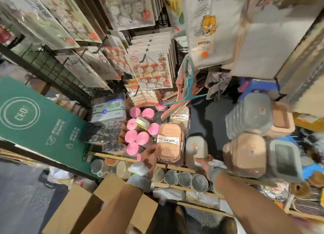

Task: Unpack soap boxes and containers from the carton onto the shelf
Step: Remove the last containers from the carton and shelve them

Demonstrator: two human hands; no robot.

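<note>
My left hand (149, 156) grip clasps the pink soap box (171, 142) just ahead, my right hand (204, 163) grip holds the grey container (195, 146) beside it on the shelf (112, 157); shoving could topple either against crowded neighbours

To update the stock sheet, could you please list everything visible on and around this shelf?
Pink plastic soap boxes labelled SOAP BOX: one stack, pink, centre of wooden shelf.
Grey rectangular plastic container: one, grey, right of the stack.
Pink round rolls: several, pink, left of the stack.
Clear lidded tubs: one stack, clear, far right.
Shiny metal cups: a row, silver, tier below.
Brown cardboard carton: one, brown, bottom left.
Left hand: grips the soap boxes.
Right hand: holds the grey container.
</note>
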